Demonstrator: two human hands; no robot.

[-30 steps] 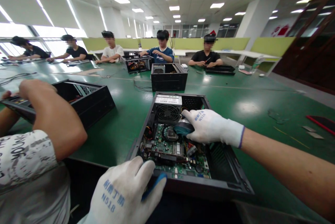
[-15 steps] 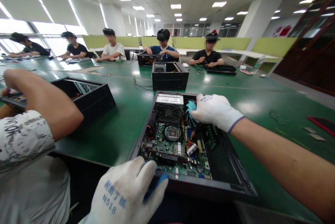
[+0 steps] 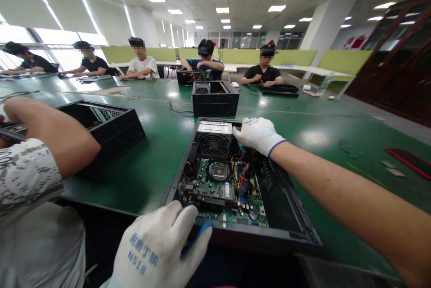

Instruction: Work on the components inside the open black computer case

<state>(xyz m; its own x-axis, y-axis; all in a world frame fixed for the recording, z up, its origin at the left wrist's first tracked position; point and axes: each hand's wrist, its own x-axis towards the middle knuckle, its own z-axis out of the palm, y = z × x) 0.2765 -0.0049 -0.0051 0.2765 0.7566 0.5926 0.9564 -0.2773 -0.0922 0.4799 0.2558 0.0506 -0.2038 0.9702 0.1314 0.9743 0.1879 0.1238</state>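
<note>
An open black computer case (image 3: 286, 234) lies in front of me, its inside facing up. In it are a green motherboard (image 3: 208, 180) with a bare processor socket and a power supply (image 3: 214, 144) with a round fan grille. My left hand (image 3: 158, 243), in a white glove with a blue palm, is closed round the near left edge of the case. At the far side, my right hand (image 3: 257, 133), gloved alike, reaches over the bay beside the power supply, near the coloured cables (image 3: 242, 176). Its fingers point down and are mostly hidden.
A co-worker's arm (image 3: 54, 131) works at another black case (image 3: 117, 131) on my left. A further case (image 3: 216, 104) stands ahead on the green table (image 3: 330, 144). Several people sit across. A red-edged black object (image 3: 409, 162) and small flat pieces (image 3: 392, 169) lie right.
My right hand has shifted slightly left and lower into the case; its teal fingertips now hardly show. A white-striped connector among the cables now looks dark. My left hand keeps its hold.
</note>
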